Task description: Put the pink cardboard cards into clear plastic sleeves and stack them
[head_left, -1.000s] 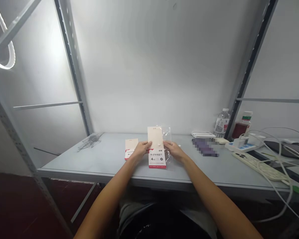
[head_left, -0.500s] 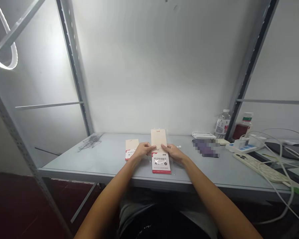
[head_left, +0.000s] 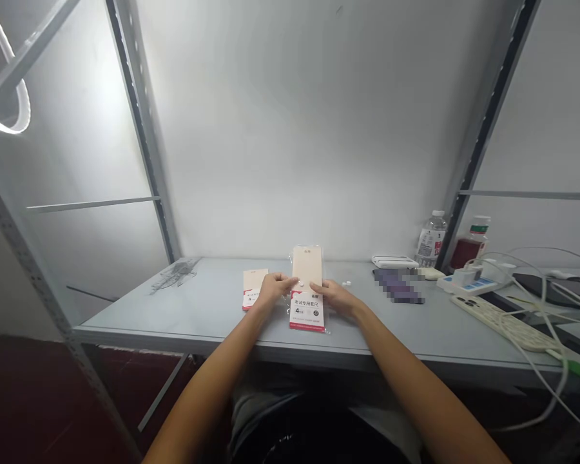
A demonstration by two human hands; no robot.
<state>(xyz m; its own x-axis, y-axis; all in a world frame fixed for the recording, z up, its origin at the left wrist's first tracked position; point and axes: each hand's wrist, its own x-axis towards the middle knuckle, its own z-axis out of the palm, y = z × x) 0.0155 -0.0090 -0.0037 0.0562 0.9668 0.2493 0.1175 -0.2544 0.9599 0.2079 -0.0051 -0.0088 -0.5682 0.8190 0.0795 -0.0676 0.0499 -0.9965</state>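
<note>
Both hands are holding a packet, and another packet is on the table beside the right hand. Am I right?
Not quite: the other packet lies on the table beside the left hand, not the right hand, as the head view shows. The rest is right.

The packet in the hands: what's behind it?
Past the edges of the packet, I see the table and the wall. The packet covers whatever is straight behind it, so that's hidden.

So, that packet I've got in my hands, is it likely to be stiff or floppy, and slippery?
The packet is probably fairly stiff: its printed face looks flat, with no sag between the left hand and right hand. The clear wrapper looks like glossy film, so it may be somewhat slippery.
</note>
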